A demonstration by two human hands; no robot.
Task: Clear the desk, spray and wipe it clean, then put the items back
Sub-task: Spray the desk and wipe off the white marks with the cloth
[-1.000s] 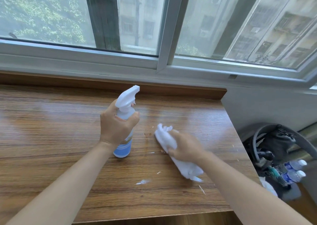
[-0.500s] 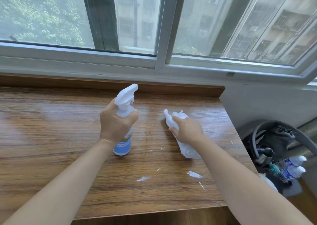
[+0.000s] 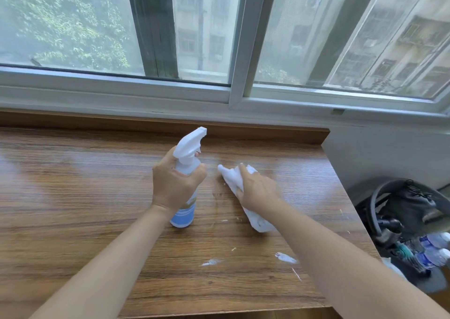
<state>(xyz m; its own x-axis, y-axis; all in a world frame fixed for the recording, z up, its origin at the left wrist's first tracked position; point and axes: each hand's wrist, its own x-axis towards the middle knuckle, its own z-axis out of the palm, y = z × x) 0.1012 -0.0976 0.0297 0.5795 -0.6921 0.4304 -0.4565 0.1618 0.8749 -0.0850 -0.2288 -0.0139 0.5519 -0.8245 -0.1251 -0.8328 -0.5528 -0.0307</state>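
The wooden desk (image 3: 73, 209) runs under a window. My left hand (image 3: 174, 184) is wrapped around a white spray bottle (image 3: 188, 145) with a blue label, standing upright on the desk near its middle. Just to its right, my right hand (image 3: 258, 192) presses a crumpled white cloth (image 3: 232, 176) flat on the wood. The cloth sticks out beyond my fingers at the far end and under my wrist at the near end. Small white scraps (image 3: 286, 257) and smears (image 3: 210, 262) lie on the desk in front of me.
A raised wooden ledge (image 3: 146, 121) and the window frame (image 3: 236, 85) bound the desk's far side. The desk's right edge drops to a dark bag (image 3: 409, 204) on the floor, with plastic water bottles (image 3: 435, 255) beside it.
My right hand slid the cloth away from me and then a little left toward the bottle. A white scrap stays where the cloth was. My left hand and the bottle stayed put.
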